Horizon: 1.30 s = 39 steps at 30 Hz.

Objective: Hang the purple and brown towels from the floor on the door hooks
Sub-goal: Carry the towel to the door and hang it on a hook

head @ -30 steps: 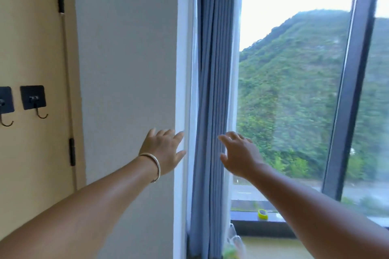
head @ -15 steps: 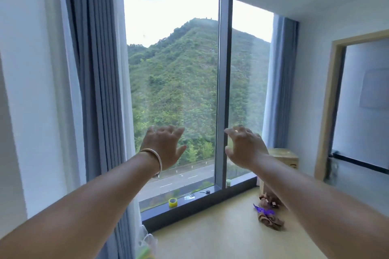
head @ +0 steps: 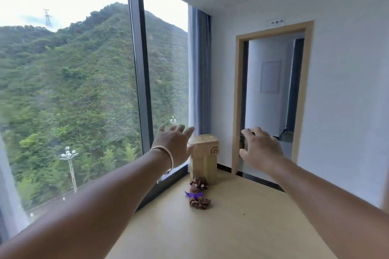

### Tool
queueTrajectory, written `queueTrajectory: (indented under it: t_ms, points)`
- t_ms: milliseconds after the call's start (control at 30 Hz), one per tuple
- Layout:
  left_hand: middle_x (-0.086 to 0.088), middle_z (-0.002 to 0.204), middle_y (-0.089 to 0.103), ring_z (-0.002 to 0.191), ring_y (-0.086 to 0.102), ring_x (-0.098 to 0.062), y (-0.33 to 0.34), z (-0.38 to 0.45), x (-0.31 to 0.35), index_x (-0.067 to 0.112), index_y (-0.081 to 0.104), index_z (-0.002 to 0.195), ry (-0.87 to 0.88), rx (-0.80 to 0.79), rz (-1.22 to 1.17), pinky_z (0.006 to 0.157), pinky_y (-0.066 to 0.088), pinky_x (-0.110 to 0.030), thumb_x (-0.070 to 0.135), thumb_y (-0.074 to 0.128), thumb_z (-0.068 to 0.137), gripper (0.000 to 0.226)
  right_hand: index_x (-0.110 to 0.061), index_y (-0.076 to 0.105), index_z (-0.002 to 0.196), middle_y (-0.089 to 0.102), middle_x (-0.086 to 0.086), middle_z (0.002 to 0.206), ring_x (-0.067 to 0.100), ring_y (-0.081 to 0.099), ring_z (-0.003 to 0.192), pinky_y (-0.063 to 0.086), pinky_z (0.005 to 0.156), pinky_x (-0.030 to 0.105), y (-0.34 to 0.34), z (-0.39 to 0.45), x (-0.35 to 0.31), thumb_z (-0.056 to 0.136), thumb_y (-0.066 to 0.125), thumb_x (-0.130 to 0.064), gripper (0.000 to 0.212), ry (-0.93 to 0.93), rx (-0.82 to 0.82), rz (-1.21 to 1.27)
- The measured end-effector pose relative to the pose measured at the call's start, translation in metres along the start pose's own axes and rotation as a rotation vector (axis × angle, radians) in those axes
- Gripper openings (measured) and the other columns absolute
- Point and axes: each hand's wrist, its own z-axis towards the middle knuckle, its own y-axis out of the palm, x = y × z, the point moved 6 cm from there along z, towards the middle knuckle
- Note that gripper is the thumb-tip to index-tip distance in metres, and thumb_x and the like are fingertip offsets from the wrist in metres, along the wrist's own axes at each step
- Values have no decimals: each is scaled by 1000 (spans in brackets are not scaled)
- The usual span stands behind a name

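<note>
A tall window (head: 69, 90) fills the view from nine to twelve o'clock. The pale floor (head: 242, 223) spreads toward six. A cardboard box (head: 203, 157) stands at centre. Both arms reach forward; left hand (head: 172, 147) and right hand (head: 261, 149) have fingers released, holding nothing. The brown towels (head: 200, 201) and purple towel (head: 193, 195) lie bunched on the floor at the box's six o'clock.

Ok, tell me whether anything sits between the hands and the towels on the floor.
Nothing visible does. The towels lie crumpled on bare floor in front of the cardboard box. Left hand and right hand are both empty, raised well short of them.
</note>
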Motion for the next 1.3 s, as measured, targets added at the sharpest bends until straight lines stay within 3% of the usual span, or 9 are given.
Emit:
queueTrajectory:
  t_ms: [300,633,1000,1300]
  points:
    - [2,142,45,128,46,-21,22,93,148,29,26,146,243,57,-143,112,26,-51,56,33,95,58,-23,29,147,30,6,151,26,35,134,34,105,41,-6,-10,165,92,46,-40,60,275,-54,-134]
    - [0,146,42,130,46,-22,73,209,261,28,25,146,416,91,-253,114,22,-53,57,32,95,59,-25,27,148,22,6,156,24,28,139,31,107,40,24,19,276,92,45,-44,61,437,-99,-219]
    - [2,143,44,125,50,-22,125,385,321,30,25,145,490,124,-411,113,27,-54,57,32,95,57,-26,26,147,23,3,154,23,29,138,33,101,39,50,140,369,92,44,-44,61,545,-81,-308]
    - [1,141,46,126,50,-22,189,479,369,30,26,143,519,84,-380,112,25,-54,58,33,95,56,-25,26,147,23,4,154,23,30,137,33,102,37,102,207,434,93,44,-42,59,566,-129,-307]
